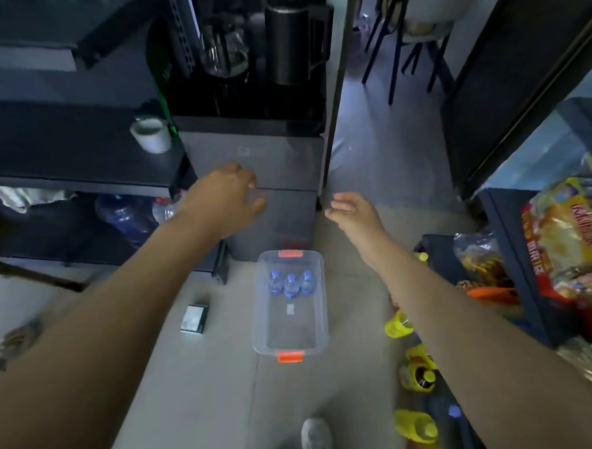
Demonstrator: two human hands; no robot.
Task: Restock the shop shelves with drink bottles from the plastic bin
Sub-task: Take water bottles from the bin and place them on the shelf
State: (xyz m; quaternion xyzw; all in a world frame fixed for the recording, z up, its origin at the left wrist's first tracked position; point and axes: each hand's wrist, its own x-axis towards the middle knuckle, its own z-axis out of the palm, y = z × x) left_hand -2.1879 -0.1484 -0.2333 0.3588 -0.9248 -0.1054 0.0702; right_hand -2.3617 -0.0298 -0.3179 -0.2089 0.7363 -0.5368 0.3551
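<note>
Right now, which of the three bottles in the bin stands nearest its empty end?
The middle bottle: it stands slightly forward of the left bottle and the right bottle, toward the plastic bin's empty half.

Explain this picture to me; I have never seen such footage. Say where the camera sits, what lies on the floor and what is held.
No machine: a person wears one camera on the head, looking down at their own arms. The left hand and right hand reach forward, both empty. On the floor stands a clear plastic bin with three water bottles at its far end. A small box lies left of it; yellow-capped bottles are to its right.
</note>
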